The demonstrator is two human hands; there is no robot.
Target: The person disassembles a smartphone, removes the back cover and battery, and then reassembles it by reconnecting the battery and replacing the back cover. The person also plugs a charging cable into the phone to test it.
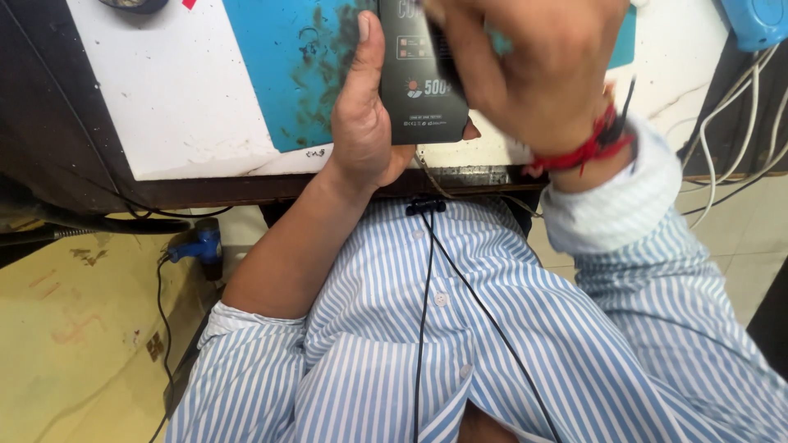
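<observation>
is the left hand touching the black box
Touching. The head view shows the left hand wrapped around the black box, thumb along its left edge, palm under its lower end.

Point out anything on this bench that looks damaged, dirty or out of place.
The blue mat on the white worktop is scuffed and smeared with dark marks beside the left hand. The worktop's front edge is stained. The dark flat box, held by both hands, right hand on top, looks intact.
</observation>
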